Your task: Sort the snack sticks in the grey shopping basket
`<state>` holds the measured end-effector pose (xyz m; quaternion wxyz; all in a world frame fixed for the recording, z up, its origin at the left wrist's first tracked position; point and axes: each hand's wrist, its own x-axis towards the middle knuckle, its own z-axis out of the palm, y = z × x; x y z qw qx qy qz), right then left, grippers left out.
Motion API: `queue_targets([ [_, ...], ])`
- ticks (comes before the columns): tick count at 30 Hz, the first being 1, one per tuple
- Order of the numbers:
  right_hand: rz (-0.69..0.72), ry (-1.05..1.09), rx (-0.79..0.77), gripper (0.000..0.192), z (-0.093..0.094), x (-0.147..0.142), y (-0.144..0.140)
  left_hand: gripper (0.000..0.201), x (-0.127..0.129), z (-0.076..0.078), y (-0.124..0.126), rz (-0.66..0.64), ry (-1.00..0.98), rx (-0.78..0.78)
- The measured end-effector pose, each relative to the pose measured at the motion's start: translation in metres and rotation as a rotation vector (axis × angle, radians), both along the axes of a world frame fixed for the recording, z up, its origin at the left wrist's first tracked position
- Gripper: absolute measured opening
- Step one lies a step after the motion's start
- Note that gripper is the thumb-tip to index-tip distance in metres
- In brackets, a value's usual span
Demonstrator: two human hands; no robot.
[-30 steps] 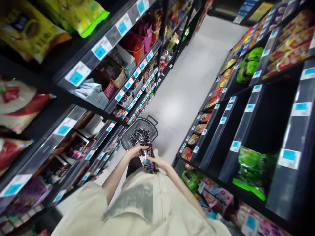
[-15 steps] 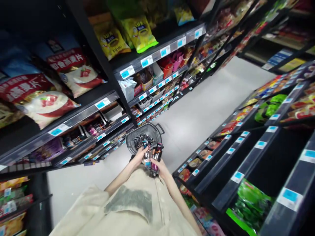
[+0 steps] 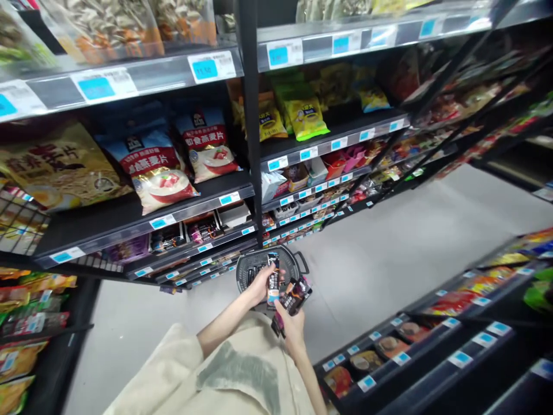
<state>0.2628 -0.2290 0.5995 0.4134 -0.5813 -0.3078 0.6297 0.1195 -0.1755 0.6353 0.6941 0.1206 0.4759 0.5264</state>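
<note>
Closed around a slim black packet with a light blue end (image 3: pixel 273 282), my left hand (image 3: pixel 260 283) is over the front of a dark grey basket (image 3: pixel 242 266). My right hand (image 3: pixel 292 325) grips several dark packets with purple and orange print (image 3: pixel 292 297), just right of the basket's near rim. The two sets of packets nearly meet at the fingers. More small black packets (image 3: pixel 256 275) lie inside the basket, partly hidden behind my left hand.
Shelving on the left carries oatmeal bags (image 3: pixel 158 173), yellow snack bags (image 3: pixel 306 118) and boxes of small packets (image 3: pixel 205 229). A low shelf with round-lidded tubs (image 3: pixel 366 360) stands at the right. Grey floor (image 3: pixel 389 242) runs between them.
The view has swung left and up, showing higher shelves. My left hand has raised its packet upright, and the right hand's packets have tilted out to the right.
</note>
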Motion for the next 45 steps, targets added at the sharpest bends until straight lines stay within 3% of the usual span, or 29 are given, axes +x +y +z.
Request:
queue_targets([
  [5,-0.038,-0.068,0.013,0.055,0.000,0.005,0.010,0.054,-0.002,-0.015,-0.027,-0.125,0.212,0.031],
  [11,-0.070,-0.045,-0.008,0.058,-0.005,-0.004,0.001,0.061,-0.008,-0.026,-0.048,0.042,0.263,0.008],
  [15,-0.067,-0.014,-0.028,0.056,-0.006,-0.008,-0.003,0.062,-0.015,-0.023,-0.053,0.045,0.252,-0.068],
  [23,-0.101,0.075,-0.002,0.047,-0.008,-0.002,-0.004,0.055,-0.014,-0.015,-0.050,-0.025,0.298,-0.031],
  [32,-0.172,0.088,-0.105,0.036,-0.002,0.008,-0.002,0.039,-0.002,-0.010,-0.048,-0.199,0.319,-0.030],
  [39,-0.175,0.062,-0.099,0.038,0.005,0.013,-0.003,0.026,0.002,-0.008,-0.046,-0.193,0.319,-0.037],
  [45,-0.125,0.190,-0.096,0.042,0.009,0.029,0.002,0.021,0.001,-0.007,-0.038,-0.270,0.281,-0.003],
])
